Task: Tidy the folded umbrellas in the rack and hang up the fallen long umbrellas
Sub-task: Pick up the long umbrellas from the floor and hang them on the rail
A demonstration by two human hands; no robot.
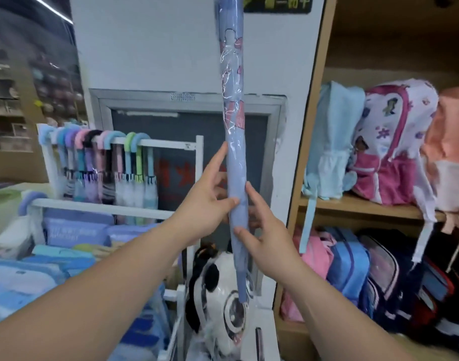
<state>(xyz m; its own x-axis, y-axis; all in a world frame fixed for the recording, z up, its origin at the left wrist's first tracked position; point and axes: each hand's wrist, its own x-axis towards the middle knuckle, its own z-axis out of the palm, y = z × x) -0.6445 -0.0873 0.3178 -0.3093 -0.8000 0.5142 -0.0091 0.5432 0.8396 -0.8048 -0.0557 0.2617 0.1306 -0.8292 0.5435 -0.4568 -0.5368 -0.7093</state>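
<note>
Head view has you right at the lift: the long umbrella [236,152] stands nearly upright in front of you, wrapped in a clear sleeve, in the air to the right of the white rack [199,162]. Your left hand [205,207] holds it from the left, thumb across the front and fingers [218,162] running up the side. Your right hand [262,238] clasps it just below from the other side, thumb on the front too. Both grips sit on the lower part of the umbrella, and the narrow bottom end hangs free over the panda toy [218,287].

Its top runs out of the picture, so you cannot see the hook handle from here. Look up before you swing across.

The top rail [171,145] has a bare stretch right of the hanging umbrellas [106,157], and that looks like your landing spot. Carry the umbrella leftward upright, raise it until the hook clears the rail, then lower it on. The sleeve probably makes it slippery, so squeeze firmly, and consider sliding one hand higher for control. Watch the bottom end as you cross: it could clip the rack's corner post or brush the folded umbrellas [77,230] stacked below.
</note>
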